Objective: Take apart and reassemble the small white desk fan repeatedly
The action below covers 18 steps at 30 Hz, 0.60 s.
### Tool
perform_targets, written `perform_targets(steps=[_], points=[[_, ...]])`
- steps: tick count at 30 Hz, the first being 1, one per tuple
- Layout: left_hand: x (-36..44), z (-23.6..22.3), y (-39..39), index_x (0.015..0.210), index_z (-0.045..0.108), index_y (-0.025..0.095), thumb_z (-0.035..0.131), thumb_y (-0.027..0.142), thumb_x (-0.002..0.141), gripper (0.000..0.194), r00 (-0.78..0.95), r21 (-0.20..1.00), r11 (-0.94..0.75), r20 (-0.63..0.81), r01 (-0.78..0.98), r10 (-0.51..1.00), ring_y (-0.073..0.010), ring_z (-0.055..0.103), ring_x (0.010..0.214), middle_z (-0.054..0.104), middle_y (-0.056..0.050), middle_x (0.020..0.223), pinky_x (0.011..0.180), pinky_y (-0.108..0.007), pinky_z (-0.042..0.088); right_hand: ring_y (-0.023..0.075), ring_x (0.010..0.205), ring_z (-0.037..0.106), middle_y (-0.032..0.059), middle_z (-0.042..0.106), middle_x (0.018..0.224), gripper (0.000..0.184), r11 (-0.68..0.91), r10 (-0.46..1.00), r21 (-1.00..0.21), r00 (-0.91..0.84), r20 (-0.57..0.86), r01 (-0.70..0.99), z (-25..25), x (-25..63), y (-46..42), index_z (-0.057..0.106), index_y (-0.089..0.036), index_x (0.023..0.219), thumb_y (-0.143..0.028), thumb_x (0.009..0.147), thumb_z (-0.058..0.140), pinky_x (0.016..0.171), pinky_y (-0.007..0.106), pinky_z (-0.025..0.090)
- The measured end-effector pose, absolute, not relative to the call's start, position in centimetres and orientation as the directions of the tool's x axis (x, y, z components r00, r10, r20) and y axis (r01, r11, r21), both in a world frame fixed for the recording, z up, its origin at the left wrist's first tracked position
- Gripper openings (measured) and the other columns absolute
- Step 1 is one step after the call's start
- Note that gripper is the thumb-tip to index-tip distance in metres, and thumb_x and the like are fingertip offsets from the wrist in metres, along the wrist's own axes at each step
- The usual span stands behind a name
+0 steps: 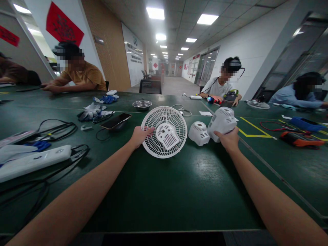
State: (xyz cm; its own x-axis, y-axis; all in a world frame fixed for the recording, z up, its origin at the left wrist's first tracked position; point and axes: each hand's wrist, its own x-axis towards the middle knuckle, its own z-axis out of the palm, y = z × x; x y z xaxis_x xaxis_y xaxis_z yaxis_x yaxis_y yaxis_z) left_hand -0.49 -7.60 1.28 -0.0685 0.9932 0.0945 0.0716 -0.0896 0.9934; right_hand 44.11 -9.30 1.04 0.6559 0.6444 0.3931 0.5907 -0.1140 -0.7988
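My left hand [140, 136] is closed on the left rim of a round white fan grille [179, 120], its fingers against the slats. The grille stands tilted up, with a vented plate at its middle. On the right, my right hand [228, 138] grips a white plastic motor housing [223, 119] that has vent holes in its top. A second white motor housing [199, 133] of the same kind sits on the table between the grille and the held one. The undersides of both housings are hidden.
Left on the green table [164, 198] are a white power strip [38, 162] with black cables, a phone [116, 121] and gloves [93, 112]. A metal bowl [142, 104] stands behind the grille. An orange multimeter [301, 139] lies right. Several people sit around the table.
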Motion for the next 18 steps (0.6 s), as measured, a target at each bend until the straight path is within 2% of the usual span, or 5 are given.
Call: perform_targets(steps=[4,9,12,18], points=[[-0.6,1.1,-7.4,0.092,0.074,0.011,0.081,0.028,0.079,0.022,-0.059,0.994,-0.079,0.083,0.076,0.995,-0.0235,0.075,0.076,0.078,-0.011,0.086,0.073,-0.039,0.062,0.0388,0.114,0.061,0.0164,0.065,0.121,0.087,-0.132,0.565,-0.800,0.707,0.425,0.586,1.4,43.5,-9.2,0.050,-0.020,0.118,-0.051,0.046,0.089,0.101,0.055,0.045],[-0.6,1.1,-7.2,0.094,0.074,0.011,0.082,0.031,0.078,0.027,-0.055,0.994,-0.071,0.076,0.085,0.996,-0.0239,0.075,0.076,0.078,-0.011,0.088,0.074,-0.040,0.062,0.0339,0.103,0.068,0.0145,0.070,0.115,0.079,0.092,0.424,-0.775,0.680,0.598,0.625,4.2,40.8,-10.2,0.049,-0.020,0.120,-0.054,0.059,0.084,0.089,0.047,0.052],[-0.6,1.2,-7.3,0.096,0.074,0.010,0.081,0.030,0.079,0.027,-0.045,0.994,-0.071,0.075,0.083,0.996,-0.0241,0.075,0.078,0.078,-0.012,0.090,0.076,-0.041,0.062,0.0322,0.098,0.070,0.0147,0.071,0.112,0.079,0.187,0.454,-0.731,0.602,0.657,0.657,5.1,38.3,-10.9,0.048,-0.019,0.121,-0.053,0.060,0.084,0.085,0.044,0.053],[-0.7,1.3,-7.4,0.096,0.074,0.011,0.080,0.030,0.080,0.026,-0.040,0.994,-0.066,0.070,0.084,0.997,-0.0248,0.075,0.078,0.078,-0.011,0.089,0.075,-0.042,0.062,0.0368,0.094,0.069,0.0169,0.072,0.108,0.077,0.083,0.684,-0.687,0.460,0.566,0.722,4.1,34.6,-11.4,0.051,-0.019,0.118,-0.060,0.060,0.081,0.083,0.049,0.052]])
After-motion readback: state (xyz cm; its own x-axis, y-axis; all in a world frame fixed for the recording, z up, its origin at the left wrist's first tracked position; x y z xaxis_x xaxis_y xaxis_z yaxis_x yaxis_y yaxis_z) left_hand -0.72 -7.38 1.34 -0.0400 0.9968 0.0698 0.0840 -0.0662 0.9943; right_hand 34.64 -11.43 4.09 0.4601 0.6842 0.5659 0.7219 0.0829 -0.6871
